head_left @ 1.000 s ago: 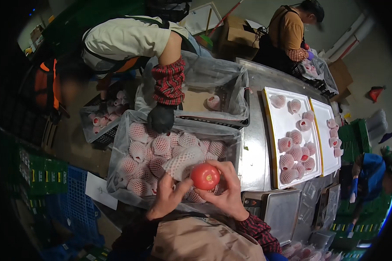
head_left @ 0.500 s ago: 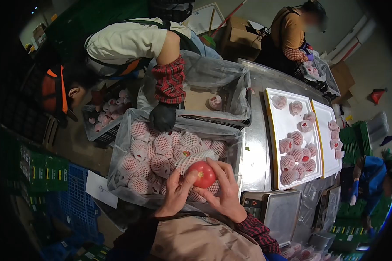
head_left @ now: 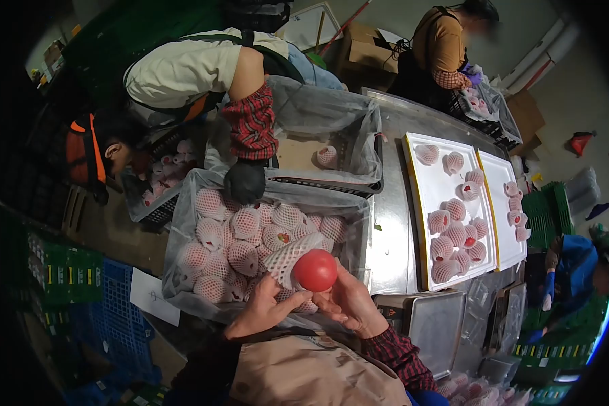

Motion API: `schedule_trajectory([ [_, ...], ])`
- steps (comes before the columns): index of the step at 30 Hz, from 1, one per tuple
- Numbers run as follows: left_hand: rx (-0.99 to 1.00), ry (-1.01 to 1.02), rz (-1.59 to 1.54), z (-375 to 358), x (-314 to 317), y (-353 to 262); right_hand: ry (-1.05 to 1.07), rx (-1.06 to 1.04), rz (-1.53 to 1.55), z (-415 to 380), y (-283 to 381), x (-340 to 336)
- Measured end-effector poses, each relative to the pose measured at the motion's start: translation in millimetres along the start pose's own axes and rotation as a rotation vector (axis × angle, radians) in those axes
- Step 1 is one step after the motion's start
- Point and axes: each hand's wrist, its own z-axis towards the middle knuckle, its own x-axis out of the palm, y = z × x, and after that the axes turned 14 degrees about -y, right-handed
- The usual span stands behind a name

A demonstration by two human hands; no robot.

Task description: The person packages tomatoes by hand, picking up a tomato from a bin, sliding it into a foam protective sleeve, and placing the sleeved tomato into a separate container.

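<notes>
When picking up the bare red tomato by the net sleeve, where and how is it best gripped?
I'd grip the tomato around its widest part, coming from the right of the picture, with fingertips spread and cupped: it is round and smooth, and that side is bare, while the net sleeve lies against its left. The right hand is at its lower right.

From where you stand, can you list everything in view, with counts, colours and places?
smooth round tomato: one, red, between the hands
foam mesh sleeve: one, white, partly around the tomato
foam-netted fruits: many, pinkish-white, in crates and trays
plastic-lined crates: four, black where visible, ahead
shallow trays: two, white, right
metal table: one, silver, centre-right
rectangular metal pan: one, silver, lower right
stacked plastic crates: several, green and blue, both sides
co-workers: three, mixed clothing, around
left hand: one, bare, at sleeve
right hand: one, bare, under tomato
</notes>
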Motion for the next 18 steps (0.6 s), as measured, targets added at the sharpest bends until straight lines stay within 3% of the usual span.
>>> schedule_trajectory([
  [2,0.125,-0.056,-0.114,3,6,-1,-0.095,-0.023,-0.037,-5,0,8],
  [5,0.107,-0.074,-0.201,4,5,-1,-0.139,-0.19,-0.185,-6,0,9],
  [7,0.064,-0.089,-0.281,6,2,4,-0.19,-0.419,-0.428,3,-4,-2],
  [9,0.02,-0.103,-0.361,5,0,6,-0.208,-0.395,-0.419,11,-4,-14],
  [11,-0.145,-0.071,-0.669,4,-1,6,-0.226,-0.369,-0.412,15,-8,-14],
  [12,-0.144,-0.075,-0.672,3,-1,6,-0.24,-0.322,-0.272,16,-12,-4],
  [14,-0.363,-0.034,-0.804,2,-4,5,-0.253,-0.272,-0.132,12,-15,8],
  [16,-0.384,-0.039,-0.82,-1,-6,8,-0.28,-0.023,0.029,8,-15,14],
  [18,-0.411,-0.021,-0.829,-6,-14,13,-0.214,-0.078,0.171,19,-18,7],
])
